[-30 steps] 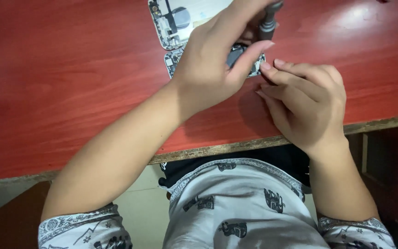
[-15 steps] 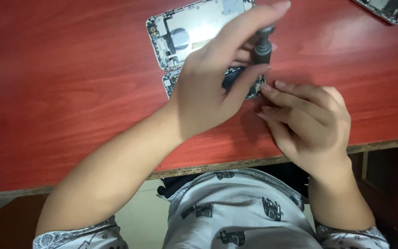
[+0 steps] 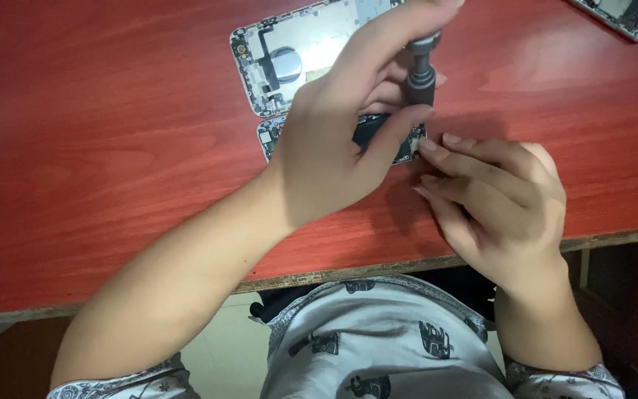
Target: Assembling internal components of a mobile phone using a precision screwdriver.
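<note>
Red wooden surface (image 3: 112, 148): left hand (image 3: 334, 148) pinches a slim, stiff screwdriver (image 3: 421, 77); right hand (image 3: 496, 199) fingertips, seemingly empty, steady a fragile circuit board (image 3: 407, 144) below that grip.

My worktop (image 3: 112, 133) is glossy red with a darker wood grain and a pale tan raw edge. The screwdriver (image 3: 422, 77) is dark grey. The opened phone shell (image 3: 297, 59) shows silver. My shirt (image 3: 378, 347) is light grey, printed with small dark elephants.

glossy red wood-grain table (image 3: 112, 133)
</note>
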